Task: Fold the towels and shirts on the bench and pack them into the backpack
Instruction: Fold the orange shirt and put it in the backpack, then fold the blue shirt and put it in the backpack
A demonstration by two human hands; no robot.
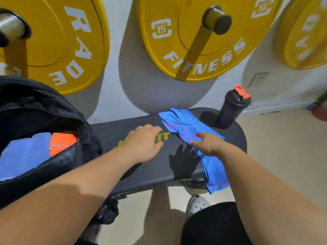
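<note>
Open black fabric backpack (44, 106) at left holding folded blue towel (23, 154) and orange cloth (62, 142), smooth blue shirt (185, 124) centre-right draped over dark bench (123, 128), left hand (143, 144) relaxed, empty, right hand (208, 144) on shirt, grasp unclear

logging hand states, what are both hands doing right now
Left hand: open, holding nothing, over the bench.
Right hand: on the blue shirt; whether it grips cannot be told.

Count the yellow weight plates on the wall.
3 round yellow weight plates hang on pegs: the left plate at upper left, the centre plate at top middle, the right plate cut off by the right edge. More may be out of frame.
</note>
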